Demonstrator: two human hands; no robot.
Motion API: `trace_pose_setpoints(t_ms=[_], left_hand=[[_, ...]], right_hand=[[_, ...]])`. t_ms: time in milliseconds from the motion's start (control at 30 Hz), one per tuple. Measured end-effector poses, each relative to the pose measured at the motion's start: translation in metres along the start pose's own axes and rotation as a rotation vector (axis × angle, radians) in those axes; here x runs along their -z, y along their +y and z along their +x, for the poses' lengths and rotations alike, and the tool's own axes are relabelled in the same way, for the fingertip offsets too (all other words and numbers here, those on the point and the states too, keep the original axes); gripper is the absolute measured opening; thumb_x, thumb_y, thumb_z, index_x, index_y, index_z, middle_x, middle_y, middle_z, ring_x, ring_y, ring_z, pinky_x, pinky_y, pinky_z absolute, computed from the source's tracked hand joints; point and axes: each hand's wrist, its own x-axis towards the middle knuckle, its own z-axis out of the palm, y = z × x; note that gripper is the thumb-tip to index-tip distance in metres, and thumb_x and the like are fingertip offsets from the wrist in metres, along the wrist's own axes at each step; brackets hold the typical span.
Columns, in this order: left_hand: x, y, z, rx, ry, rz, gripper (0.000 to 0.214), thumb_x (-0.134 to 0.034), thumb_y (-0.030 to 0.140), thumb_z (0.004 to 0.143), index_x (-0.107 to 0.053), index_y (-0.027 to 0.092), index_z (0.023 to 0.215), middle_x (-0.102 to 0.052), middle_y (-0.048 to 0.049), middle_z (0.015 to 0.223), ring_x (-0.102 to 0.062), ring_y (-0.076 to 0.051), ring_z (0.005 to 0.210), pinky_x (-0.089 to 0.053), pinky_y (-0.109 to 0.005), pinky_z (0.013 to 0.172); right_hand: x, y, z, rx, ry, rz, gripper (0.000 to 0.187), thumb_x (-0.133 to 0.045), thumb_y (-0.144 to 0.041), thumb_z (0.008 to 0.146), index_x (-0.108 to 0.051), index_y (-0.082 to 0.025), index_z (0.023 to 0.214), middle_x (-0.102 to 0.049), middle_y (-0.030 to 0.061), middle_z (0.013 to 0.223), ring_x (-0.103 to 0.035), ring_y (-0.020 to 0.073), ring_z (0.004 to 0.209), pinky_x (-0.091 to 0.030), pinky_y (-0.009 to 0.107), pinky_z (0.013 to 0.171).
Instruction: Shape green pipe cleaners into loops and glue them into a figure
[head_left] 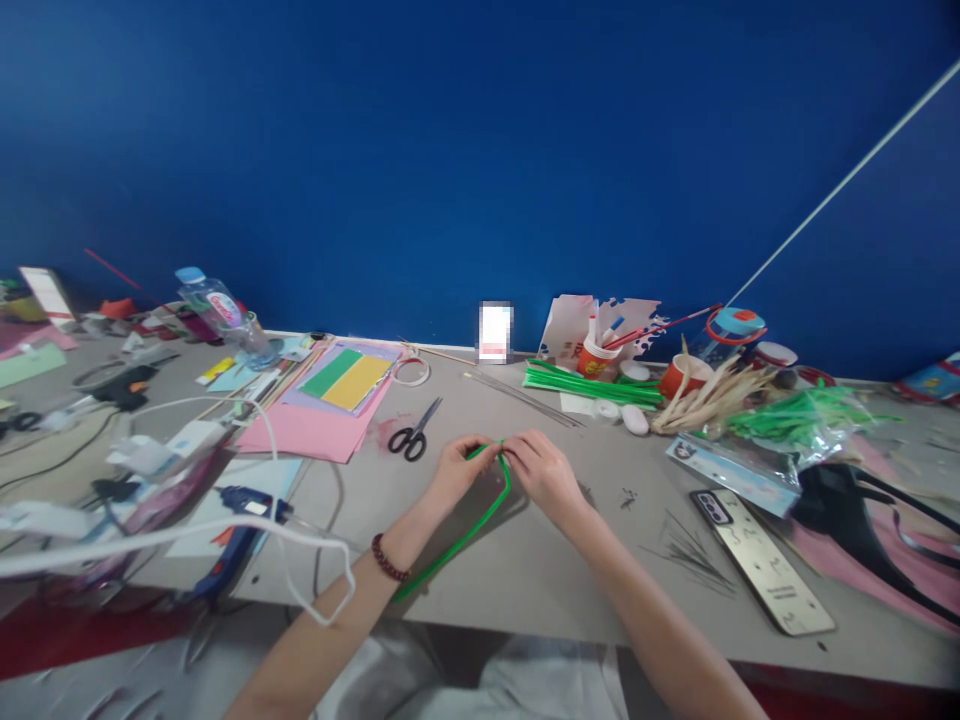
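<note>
Both my hands meet above the middle of the table, fingertips pinched close together. A long green pipe cleaner runs from between them, bends below the fingers and trails down towards the table's front edge. My left hand, with a dark bead bracelet on its wrist, is closed on the pipe cleaner near its upper end. Beside it, my right hand pinches the same end; the exact grip is hidden by the fingers. Black-handled scissors lie left of my left hand.
More green pipe cleaners lie at the back, near a red cup of pens. Thin dark wires and a phone are on the right. At left are coloured sheets, a blue glue gun and a looping white cable.
</note>
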Motion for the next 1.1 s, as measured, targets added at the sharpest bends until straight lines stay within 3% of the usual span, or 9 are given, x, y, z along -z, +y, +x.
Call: trace_pose_setpoints(t_ms=[267, 500, 700, 867, 1100], left_hand=[[-0.0023, -0.0031, 0.0005, -0.016, -0.014, 0.004, 0.026, -0.067, 0.038, 0.067, -0.063, 0.013, 0.067, -0.050, 0.0037, 0.050, -0.042, -0.008, 0.047, -0.033, -0.022, 0.048], [-0.0003, -0.0021, 0.0011, 0.010, -0.052, -0.061, 0.023, -0.067, 0.035, 0.066, -0.058, 0.014, 0.065, -0.049, 0.0044, 0.049, -0.042, -0.008, 0.046, -0.033, -0.022, 0.048], [0.0021, -0.0004, 0.0014, 0.028, -0.056, -0.119, 0.022, -0.066, 0.034, 0.068, -0.059, 0.013, 0.065, -0.049, 0.0040, 0.050, -0.042, -0.007, 0.046, -0.033, -0.021, 0.048], [0.0047, 0.0031, 0.0003, -0.022, -0.044, -0.105, 0.025, -0.065, 0.038, 0.071, -0.063, 0.013, 0.072, -0.048, 0.0039, 0.053, -0.042, -0.007, 0.050, -0.035, -0.021, 0.051], [0.0016, 0.0027, -0.0031, -0.116, -0.027, -0.022, 0.023, -0.068, 0.034, 0.070, -0.066, 0.013, 0.078, -0.060, -0.0023, 0.070, -0.049, -0.010, 0.058, -0.041, -0.021, 0.054]], right_hand=[[-0.0036, 0.0024, -0.0016, -0.119, -0.043, 0.155, 0.020, -0.037, -0.017, 0.090, -0.057, -0.020, 0.089, -0.057, 0.0056, 0.083, -0.055, 0.0176, 0.074, -0.046, 0.029, 0.069], [-0.0034, -0.0010, 0.0011, -0.156, 0.007, 0.346, 0.020, -0.036, -0.014, 0.088, -0.054, -0.020, 0.081, -0.055, 0.0034, 0.077, -0.054, 0.0165, 0.070, -0.045, 0.028, 0.066], [-0.0060, 0.0010, 0.0001, -0.279, 0.071, 0.506, 0.014, -0.042, -0.016, 0.085, -0.054, -0.020, 0.080, -0.055, -0.0002, 0.071, -0.054, 0.0123, 0.056, -0.044, 0.025, 0.058], [-0.0027, -0.0008, 0.0009, -0.202, 0.100, 0.448, 0.012, -0.049, -0.025, 0.087, -0.060, -0.022, 0.089, -0.062, 0.0043, 0.086, -0.058, 0.0164, 0.073, -0.048, 0.029, 0.067], [0.0021, -0.0024, 0.0027, -0.175, 0.157, 0.368, 0.014, -0.049, -0.024, 0.087, -0.062, -0.021, 0.083, -0.063, 0.0050, 0.081, -0.058, 0.0175, 0.075, -0.048, 0.030, 0.068]])
